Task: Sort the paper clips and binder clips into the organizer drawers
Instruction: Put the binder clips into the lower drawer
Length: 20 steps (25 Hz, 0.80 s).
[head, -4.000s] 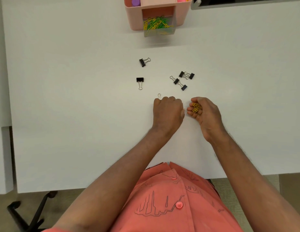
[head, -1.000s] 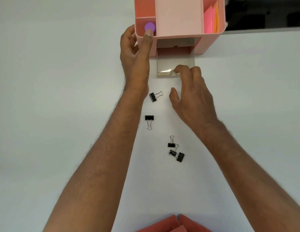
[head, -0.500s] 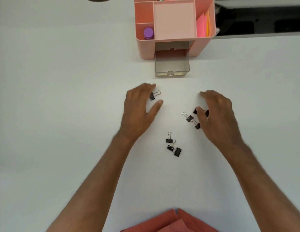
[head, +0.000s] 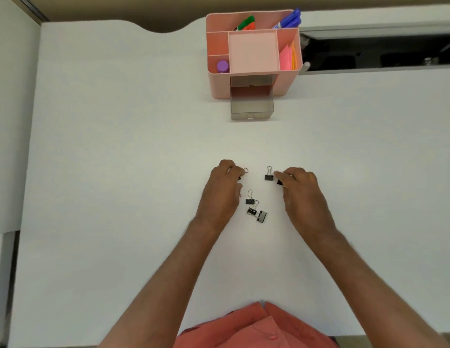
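White desk; both hands on unlabelled binder clips.

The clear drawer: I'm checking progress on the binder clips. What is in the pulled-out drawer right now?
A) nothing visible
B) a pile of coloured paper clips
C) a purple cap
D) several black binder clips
A: the clear drawer stands pulled out of the pink organizer and looks empty, while black binder clips lie on the table.

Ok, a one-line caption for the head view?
Both hands, left and right, gather small black binder clips before a pink plastic organizer with its clear drawer open.
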Available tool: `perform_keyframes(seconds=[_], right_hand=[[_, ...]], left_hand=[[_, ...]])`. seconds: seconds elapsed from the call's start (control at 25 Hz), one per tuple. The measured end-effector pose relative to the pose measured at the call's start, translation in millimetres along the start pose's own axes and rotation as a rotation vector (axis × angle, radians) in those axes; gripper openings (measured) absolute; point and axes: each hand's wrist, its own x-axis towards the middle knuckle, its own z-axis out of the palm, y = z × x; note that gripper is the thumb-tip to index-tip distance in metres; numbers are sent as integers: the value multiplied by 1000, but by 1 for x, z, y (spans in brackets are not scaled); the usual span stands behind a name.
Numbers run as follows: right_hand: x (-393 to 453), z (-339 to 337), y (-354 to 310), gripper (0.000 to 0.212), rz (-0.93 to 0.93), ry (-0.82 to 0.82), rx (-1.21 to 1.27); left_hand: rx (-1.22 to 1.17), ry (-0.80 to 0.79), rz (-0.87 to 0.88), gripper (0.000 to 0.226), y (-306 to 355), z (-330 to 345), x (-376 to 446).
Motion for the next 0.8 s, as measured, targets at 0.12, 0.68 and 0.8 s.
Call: perform_keyframes(seconds=[0.12,0.68,0.8], right_hand=[[6,-6,0,32,57,-3,138],[72,-61,-33,14,223,-51,521],[115,-69,-53,13,52,86,434]], left_hand=[[-17,30,-24,26,6,2,-2],[-306,98,-294,21,12,-11,5],[-467,107,-383,19,7,-24,9]])
